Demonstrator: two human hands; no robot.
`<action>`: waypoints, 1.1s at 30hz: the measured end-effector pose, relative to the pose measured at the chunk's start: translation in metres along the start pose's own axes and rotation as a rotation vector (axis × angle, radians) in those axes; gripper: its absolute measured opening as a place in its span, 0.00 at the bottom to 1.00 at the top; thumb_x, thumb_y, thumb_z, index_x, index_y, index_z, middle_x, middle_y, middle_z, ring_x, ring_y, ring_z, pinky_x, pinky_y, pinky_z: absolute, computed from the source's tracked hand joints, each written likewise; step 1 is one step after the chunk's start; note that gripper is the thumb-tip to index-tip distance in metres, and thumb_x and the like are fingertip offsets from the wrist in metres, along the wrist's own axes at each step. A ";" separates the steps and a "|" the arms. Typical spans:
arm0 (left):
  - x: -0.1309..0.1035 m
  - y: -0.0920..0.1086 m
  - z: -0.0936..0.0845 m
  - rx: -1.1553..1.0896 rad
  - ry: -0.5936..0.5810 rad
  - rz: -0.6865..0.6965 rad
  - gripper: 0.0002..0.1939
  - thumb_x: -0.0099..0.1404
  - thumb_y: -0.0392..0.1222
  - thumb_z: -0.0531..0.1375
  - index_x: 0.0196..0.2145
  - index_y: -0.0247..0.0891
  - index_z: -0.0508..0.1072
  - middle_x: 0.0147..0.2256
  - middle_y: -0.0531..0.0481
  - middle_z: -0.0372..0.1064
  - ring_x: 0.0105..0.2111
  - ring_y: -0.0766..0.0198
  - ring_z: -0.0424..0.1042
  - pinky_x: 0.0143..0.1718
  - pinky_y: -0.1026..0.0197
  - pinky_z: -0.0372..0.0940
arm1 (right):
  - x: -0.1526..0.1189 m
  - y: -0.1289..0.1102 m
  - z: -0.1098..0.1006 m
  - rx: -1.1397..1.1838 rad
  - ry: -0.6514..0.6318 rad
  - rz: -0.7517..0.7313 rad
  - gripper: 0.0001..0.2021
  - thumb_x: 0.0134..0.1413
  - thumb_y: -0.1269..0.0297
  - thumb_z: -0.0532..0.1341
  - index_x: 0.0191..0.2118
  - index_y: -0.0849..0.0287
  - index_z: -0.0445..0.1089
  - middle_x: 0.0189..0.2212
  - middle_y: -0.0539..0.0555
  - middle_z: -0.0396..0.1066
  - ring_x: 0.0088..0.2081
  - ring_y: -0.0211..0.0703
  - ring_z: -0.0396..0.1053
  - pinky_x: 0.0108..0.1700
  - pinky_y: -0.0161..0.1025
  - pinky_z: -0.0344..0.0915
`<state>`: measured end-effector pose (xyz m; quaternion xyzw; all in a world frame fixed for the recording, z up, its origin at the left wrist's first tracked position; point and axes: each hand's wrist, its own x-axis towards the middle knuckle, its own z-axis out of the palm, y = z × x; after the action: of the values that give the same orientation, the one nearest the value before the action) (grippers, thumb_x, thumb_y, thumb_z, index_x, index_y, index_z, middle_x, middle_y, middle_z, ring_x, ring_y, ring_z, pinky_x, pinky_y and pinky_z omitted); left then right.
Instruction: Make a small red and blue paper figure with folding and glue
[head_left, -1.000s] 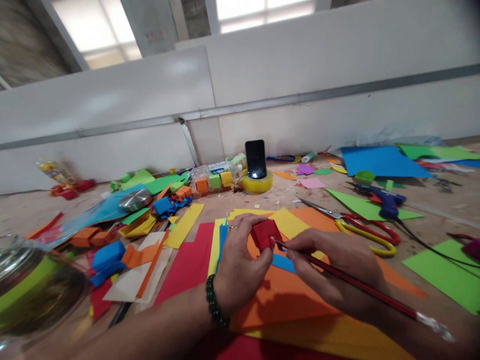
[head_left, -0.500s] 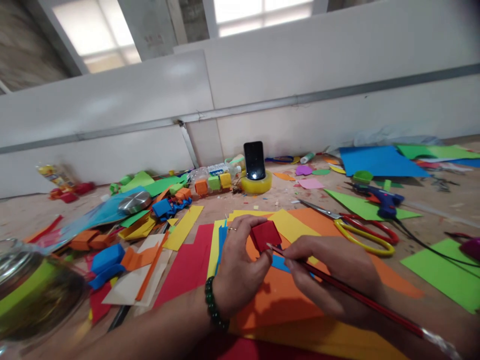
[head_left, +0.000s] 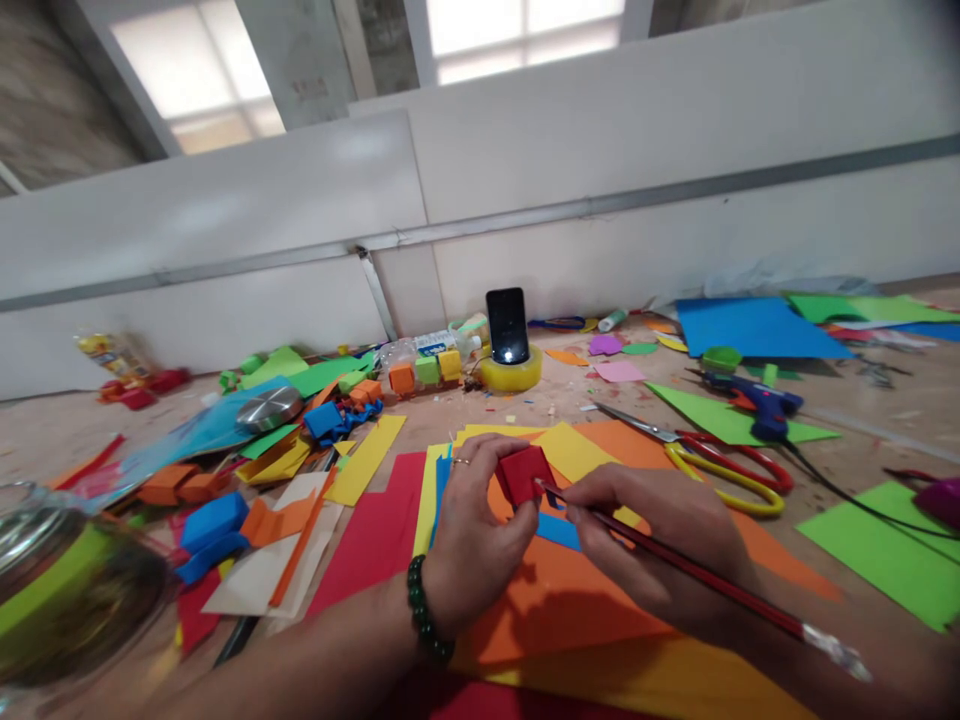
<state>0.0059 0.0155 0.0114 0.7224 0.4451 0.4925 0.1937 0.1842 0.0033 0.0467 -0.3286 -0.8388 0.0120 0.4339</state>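
Note:
Between thumb and fingers, my left hand (head_left: pixel 484 525) grips a small red paper box (head_left: pixel 525 474), held above the stacked coloured paper. A green bead bracelet (head_left: pixel 425 607) circles that wrist. My right hand (head_left: pixel 667 545) is closed around a dark red pencil (head_left: pixel 694 568), whose tip meets the box's near right side. Whether the tip presses on the surface or just hovers against it I cannot tell. Beneath both hands lie orange sheets (head_left: pixel 570 600), with a blue strip (head_left: pixel 559 532) and yellow paper (head_left: pixel 574 450) around them.
Scissors (head_left: pixel 720 470) with red and yellow handles and a blue glue gun (head_left: pixel 769 405) lie at right. A phone (head_left: pixel 508 325) leans upright behind a yellow tape roll (head_left: pixel 514 372). A glass teapot (head_left: pixel 71 590) stands at left, near several folded paper boxes (head_left: pixel 214 517).
The red box has turned slightly in my left hand. The pencil has shifted a little, its back end moving left. The head view has moved slightly.

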 end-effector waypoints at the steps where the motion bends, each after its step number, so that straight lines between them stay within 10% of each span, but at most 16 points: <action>1: 0.000 0.000 0.000 -0.006 -0.002 -0.003 0.20 0.55 0.28 0.59 0.46 0.40 0.68 0.44 0.47 0.69 0.46 0.57 0.68 0.48 0.54 0.64 | -0.001 0.001 -0.002 0.038 0.041 0.005 0.06 0.53 0.73 0.58 0.33 0.55 0.68 0.23 0.46 0.74 0.23 0.35 0.71 0.26 0.32 0.64; 8: 0.009 -0.013 -0.003 -0.010 0.054 -0.010 0.21 0.57 0.31 0.60 0.49 0.40 0.67 0.45 0.46 0.71 0.46 0.57 0.70 0.48 0.54 0.65 | -0.006 0.026 -0.014 0.393 0.492 0.174 0.13 0.66 0.67 0.51 0.49 0.51 0.70 0.39 0.54 0.75 0.33 0.43 0.74 0.40 0.46 0.71; 27: 0.042 -0.034 -0.033 0.290 0.217 0.105 0.19 0.52 0.29 0.60 0.43 0.38 0.68 0.42 0.46 0.71 0.43 0.58 0.71 0.47 0.57 0.66 | 0.000 0.048 -0.005 0.000 0.224 0.017 0.06 0.64 0.64 0.55 0.44 0.51 0.68 0.33 0.47 0.73 0.34 0.36 0.72 0.36 0.32 0.67; 33: 0.076 -0.063 -0.091 0.446 0.268 0.062 0.19 0.51 0.31 0.62 0.42 0.38 0.69 0.42 0.47 0.70 0.43 0.57 0.70 0.48 0.55 0.65 | 0.003 0.050 -0.002 -0.012 0.215 -0.016 0.07 0.63 0.64 0.55 0.44 0.51 0.67 0.34 0.49 0.73 0.34 0.38 0.73 0.36 0.34 0.69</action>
<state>-0.0935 0.0977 0.0474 0.6887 0.5422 0.4792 -0.0463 0.2122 0.0434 0.0347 -0.3238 -0.7902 -0.0316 0.5194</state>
